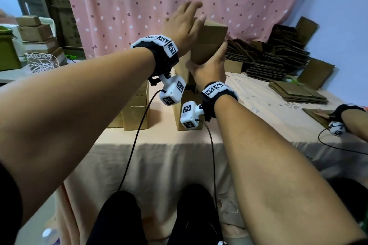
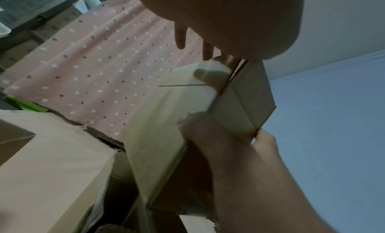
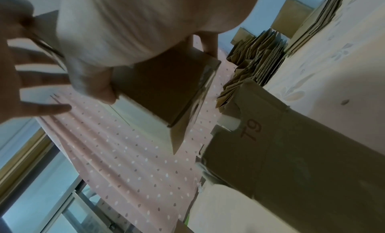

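Observation:
A small brown cardboard box (image 1: 211, 42) is held up above the table in front of the pink dotted curtain. My right hand (image 1: 209, 65) grips it from below, thumb on the left side and fingers up the right side. In the right wrist view the box (image 3: 162, 88) sits between thumb and fingers. My left hand (image 1: 185, 20) hovers at the box's upper left with fingers spread and straight. In the left wrist view its thumb (image 2: 210, 72) lies on the top of the box (image 2: 166, 121), while the other fingers point past it.
Assembled cardboard boxes (image 1: 137, 109) stand on the cloth-covered table (image 1: 159, 145) below my hands, with a larger carton (image 3: 291, 154) marked "61". A heap of flattened cardboard (image 1: 268, 55) fills the back right. Another person's hand (image 1: 338, 119) rests on a flat sheet at the right edge.

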A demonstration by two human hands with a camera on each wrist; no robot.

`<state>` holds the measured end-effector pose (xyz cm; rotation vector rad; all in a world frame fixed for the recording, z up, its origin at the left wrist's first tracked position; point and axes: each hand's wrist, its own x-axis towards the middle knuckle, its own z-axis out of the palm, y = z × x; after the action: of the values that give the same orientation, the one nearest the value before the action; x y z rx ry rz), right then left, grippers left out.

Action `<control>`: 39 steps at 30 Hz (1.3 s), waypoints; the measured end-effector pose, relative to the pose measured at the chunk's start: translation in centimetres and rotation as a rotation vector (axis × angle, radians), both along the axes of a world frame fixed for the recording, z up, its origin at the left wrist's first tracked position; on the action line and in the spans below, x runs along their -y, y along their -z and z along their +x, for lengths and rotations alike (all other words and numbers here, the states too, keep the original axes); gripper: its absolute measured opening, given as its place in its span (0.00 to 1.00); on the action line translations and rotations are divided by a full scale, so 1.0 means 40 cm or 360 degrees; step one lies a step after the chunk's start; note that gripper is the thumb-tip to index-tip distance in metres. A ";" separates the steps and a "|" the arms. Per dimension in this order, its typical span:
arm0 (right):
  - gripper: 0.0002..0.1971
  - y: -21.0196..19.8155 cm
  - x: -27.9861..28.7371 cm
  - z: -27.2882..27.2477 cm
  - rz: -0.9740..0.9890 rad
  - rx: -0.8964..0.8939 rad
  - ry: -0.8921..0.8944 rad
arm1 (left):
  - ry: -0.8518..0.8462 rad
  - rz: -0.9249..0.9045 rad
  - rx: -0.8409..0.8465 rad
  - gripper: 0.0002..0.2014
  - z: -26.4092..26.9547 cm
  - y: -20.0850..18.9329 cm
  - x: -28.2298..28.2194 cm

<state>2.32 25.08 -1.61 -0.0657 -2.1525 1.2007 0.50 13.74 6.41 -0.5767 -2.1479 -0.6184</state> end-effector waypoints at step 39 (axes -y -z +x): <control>0.60 0.030 -0.028 -0.027 -0.0049 0.0238 0.0288 | -0.0374 0.0087 0.1082 0.06 -0.032 0.292 0.035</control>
<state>1.26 26.22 -2.81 -0.3664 -2.2021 1.1548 -0.79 12.35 -5.26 -0.0686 -2.7622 -0.8175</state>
